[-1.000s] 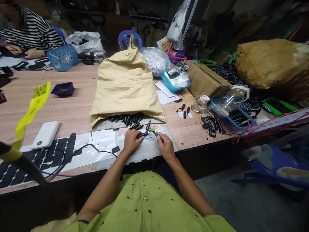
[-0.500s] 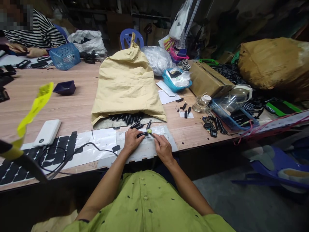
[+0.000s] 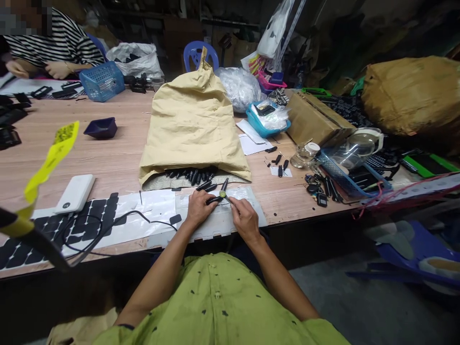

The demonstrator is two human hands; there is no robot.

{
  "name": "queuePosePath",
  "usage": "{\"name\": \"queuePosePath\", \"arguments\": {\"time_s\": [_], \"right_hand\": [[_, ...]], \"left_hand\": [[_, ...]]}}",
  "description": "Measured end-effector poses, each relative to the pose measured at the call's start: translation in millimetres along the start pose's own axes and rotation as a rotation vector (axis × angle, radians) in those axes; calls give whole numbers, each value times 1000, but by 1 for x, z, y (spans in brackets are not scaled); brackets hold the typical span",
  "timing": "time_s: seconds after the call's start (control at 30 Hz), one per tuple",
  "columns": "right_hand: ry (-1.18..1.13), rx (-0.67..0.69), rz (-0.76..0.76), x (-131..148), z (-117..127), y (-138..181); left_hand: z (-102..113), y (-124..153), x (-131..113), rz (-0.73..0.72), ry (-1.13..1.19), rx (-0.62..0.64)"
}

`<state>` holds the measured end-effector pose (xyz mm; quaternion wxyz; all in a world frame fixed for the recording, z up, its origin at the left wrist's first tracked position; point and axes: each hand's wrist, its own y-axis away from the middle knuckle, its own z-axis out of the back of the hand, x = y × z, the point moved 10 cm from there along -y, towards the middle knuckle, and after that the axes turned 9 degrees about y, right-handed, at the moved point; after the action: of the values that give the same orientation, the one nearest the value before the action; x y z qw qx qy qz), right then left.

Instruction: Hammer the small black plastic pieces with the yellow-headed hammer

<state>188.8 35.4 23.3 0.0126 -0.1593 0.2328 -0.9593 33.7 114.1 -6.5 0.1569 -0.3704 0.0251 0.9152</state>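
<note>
Head view: both bare hands work close together over a translucent white board (image 3: pixel 212 229) at the near edge of the wood-topped table (image 3: pixel 283 199). Left hand (image 3: pixel 197 209): fingers closed on a black tapered piece (image 3: pixel 214 200), its free end directed toward the right hand (image 3: pixel 246 216). Right hand: thumb and fingertips pinching the thin shaft of a small tool with a round yellow-green head (image 3: pixel 223 194); the head sits at the end of the held piece, though whether the two touch cannot be told at this size. One loose black piece (image 3: pixel 225 183) lies just beyond the round head, its narrow end pointing away from the person; several similar pieces (image 3: pixel 205 186) lie by the left fingertips. Behind them, a cream cloth bag (image 3: pixel 192 127) lies with its mouth toward the person, a pile of black pieces (image 3: pixel 194 175) showing in the opening. Left of the board: a white sheet (image 3: pixel 158 203), a black-celled panel (image 3: pixel 98 213), a white power bank (image 3: pixel 76 192) and a black cable (image 3: pixel 124 218). Right of the bag: a lidded glass jar (image 3: pixel 304 155) and a blue basket (image 3: pixel 373 187). Far left, a co-worker in a striped top (image 3: pixel 74 40) sits near a perforated light-blue basket (image 3: pixel 102 81).
</note>
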Motion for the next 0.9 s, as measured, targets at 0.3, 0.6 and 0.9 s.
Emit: {"name": "queuePosePath", "arguments": {"time_s": [0.3, 0.6, 0.9], "right_hand": [[286, -37, -114, -46, 2, -4], [328, -27, -122, -41, -3, -3], [315, 3, -148, -40, -5, -2]], "left_hand": [[0, 2, 3, 11, 19, 5], [-3, 27, -16, -150, 106, 135], [-28, 108, -55, -474, 5, 409]]}}
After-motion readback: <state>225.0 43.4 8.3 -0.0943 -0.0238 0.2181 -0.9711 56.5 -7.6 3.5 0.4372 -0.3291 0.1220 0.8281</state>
